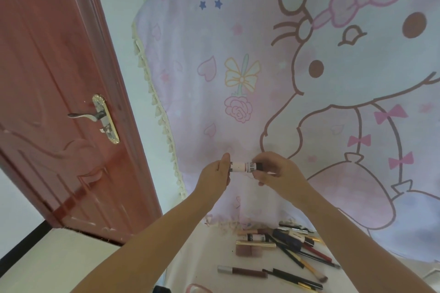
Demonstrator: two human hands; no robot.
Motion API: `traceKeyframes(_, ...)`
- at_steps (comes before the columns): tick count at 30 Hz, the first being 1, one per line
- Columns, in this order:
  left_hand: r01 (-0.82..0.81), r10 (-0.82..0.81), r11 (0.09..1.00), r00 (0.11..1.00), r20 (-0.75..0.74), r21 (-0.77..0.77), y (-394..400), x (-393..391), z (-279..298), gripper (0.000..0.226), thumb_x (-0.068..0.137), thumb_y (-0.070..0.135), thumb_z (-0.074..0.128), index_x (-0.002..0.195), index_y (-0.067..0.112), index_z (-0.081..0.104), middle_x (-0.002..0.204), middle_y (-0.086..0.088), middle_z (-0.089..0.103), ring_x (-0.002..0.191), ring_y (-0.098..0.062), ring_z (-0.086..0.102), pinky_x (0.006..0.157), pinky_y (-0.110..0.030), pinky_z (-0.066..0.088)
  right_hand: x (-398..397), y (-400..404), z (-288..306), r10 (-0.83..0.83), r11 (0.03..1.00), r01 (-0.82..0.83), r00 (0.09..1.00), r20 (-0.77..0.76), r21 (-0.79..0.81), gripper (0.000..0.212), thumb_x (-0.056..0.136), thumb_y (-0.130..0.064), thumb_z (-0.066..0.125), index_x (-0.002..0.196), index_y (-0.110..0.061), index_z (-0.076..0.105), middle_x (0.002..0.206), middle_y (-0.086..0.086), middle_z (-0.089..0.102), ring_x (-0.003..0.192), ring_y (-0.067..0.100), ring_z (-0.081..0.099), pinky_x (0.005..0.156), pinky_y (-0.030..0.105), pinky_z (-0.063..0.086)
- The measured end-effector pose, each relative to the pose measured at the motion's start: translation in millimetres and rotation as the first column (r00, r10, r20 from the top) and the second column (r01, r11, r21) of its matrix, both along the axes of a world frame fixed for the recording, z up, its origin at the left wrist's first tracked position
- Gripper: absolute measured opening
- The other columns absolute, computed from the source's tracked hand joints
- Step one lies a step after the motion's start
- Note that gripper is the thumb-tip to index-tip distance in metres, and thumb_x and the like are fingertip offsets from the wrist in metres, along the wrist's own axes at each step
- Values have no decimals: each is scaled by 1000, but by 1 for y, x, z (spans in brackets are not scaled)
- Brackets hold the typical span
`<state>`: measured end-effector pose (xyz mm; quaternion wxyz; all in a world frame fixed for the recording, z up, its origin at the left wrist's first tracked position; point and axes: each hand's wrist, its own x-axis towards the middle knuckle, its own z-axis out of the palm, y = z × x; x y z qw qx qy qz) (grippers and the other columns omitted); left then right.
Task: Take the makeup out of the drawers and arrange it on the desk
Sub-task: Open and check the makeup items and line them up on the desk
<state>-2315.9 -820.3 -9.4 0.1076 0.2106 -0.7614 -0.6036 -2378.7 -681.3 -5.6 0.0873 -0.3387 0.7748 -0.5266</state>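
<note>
Nearest to us, at the bottom of the view, we see a white counter (pixel 214 254) strewn with makeup: a brown tube with a silver cap (pixel 242 271) lies alone toward us, a gold-capped stick (pixel 256 243) lies beyond it beside a brownish block (pixel 248 251), and a loose pile of pencils and brushes (pixel 302 252) fans out to the right, several crossing one another. A small tube with a dark band (pixel 256 237) lies among them; its print is too small for us to read.

Above the counter we hold a short white tube (pixel 245 166) in the air between both hands, lying level. Our left hand (pixel 217 173) pinches its left end with thumb and fingertips; our right hand (pixel 273 173) curls its fingers round the dark cap at the right end. We see dark lettering and bar-like marks on the tube's label, but cannot make out any word.

Behind hangs a pink cloth (pixel 238 66) printed with a cartoon cat, bows, hearts, stars and a rose, fringed along its left edge. To the left stands a reddish-brown door (pixel 59 78) with a lever handle (pixel 88 115) on a gold plate.
</note>
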Motion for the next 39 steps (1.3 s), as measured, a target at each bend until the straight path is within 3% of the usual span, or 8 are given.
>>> traceKeyframes(5, -19, 18, 999, 1000, 22, 46, -5, 5, -7, 43, 99, 36, 30, 63, 14, 42, 55, 0, 36, 47, -11, 30, 45, -18, 26, 3, -10, -6, 30, 998, -38, 987, 155, 49, 29, 85, -12, 60, 106, -27, 47, 87, -7, 60, 67, 5, 62, 61, 16, 54)
traceKeyframes(11, -22, 7, 997, 984, 181, 81, -24, 19, -36, 48, 98, 40, 28, 61, 14, 42, 52, 0, 39, 37, -8, 31, 36, -14, 25, 10, -28, -32, 51, 996, -67, 970, 236, 60, 11, 86, -6, 58, 81, -16, 59, 66, 1, 60, 44, 0, 57, 50, 11, 50)
traceKeyframes(17, -107, 85, 993, 936, 341, 48, -61, 38, -75, 47, 98, 44, 24, 74, 12, 48, 65, -4, 55, 52, -16, 48, 51, -25, 36, 18, -56, -81, -15, 1000, 2, 885, 465, 29, 6, 86, -3, 58, 83, -6, 61, 62, 3, 59, 43, 2, 57, 50, 14, 51)
traceKeyframes(23, 97, 183, 888, 822, 539, -450, -123, 63, -131, 34, 98, 24, 36, 111, 0, 56, 116, -17, 60, 110, -29, 55, 89, -31, 41, 3, -98, -135, 22, 868, -31, 999, 25, 495, 12, 88, -18, 56, 76, -15, 57, 66, -5, 50, 63, 12, 46, 56, 15, 35)
traceKeyframes(26, 223, 168, 855, 736, 656, -468, -145, 67, -160, 35, 97, 24, 35, 113, -1, 54, 119, -18, 58, 111, -30, 54, 89, -32, 41, -2, -127, -162, 157, 741, -93, 987, -37, 665, 33, 88, -16, 49, 58, -19, 37, 60, -5, 39, 59, 11, 38, 50, 18, 25)
traceKeyframes(32, 392, 110, 783, 676, 729, -482, -176, 57, -207, 36, 94, 3, 37, 127, 11, 49, 138, -2, 45, 125, -19, 46, 100, -27, 38, -6, -174, -196, 332, 523, -156, 943, -32, 838, 24, 88, -12, 45, 65, -12, 36, 71, 2, 40, 75, 20, 40, 55, 27, 30)
traceKeyframes(35, 487, -8, 762, 667, 745, -427, -185, 53, -225, 37, 93, 4, 39, 129, 10, 48, 139, -1, 43, 127, -18, 44, 103, -31, 40, -9, -186, -202, 371, 481, -165, 928, -29, 861, 43, 88, -9, 45, 56, -22, 20, 61, -5, 28, 72, 22, 40, 46, 20, 22)
traceKeyframes(39, 527, -68, 748, 666, 743, -404, -189, 48, -240, 38, 98, 11, 30, 135, 12, 42, 152, 3, 26, 134, -19, 35, 105, -31, 35, -16, -193, -212, 386, 459, -180, 923, -12, 870, 38, 87, -10, 46, 55, -19, 26, 65, 1, 36, 71, 23, 42, 47, 23, 24)
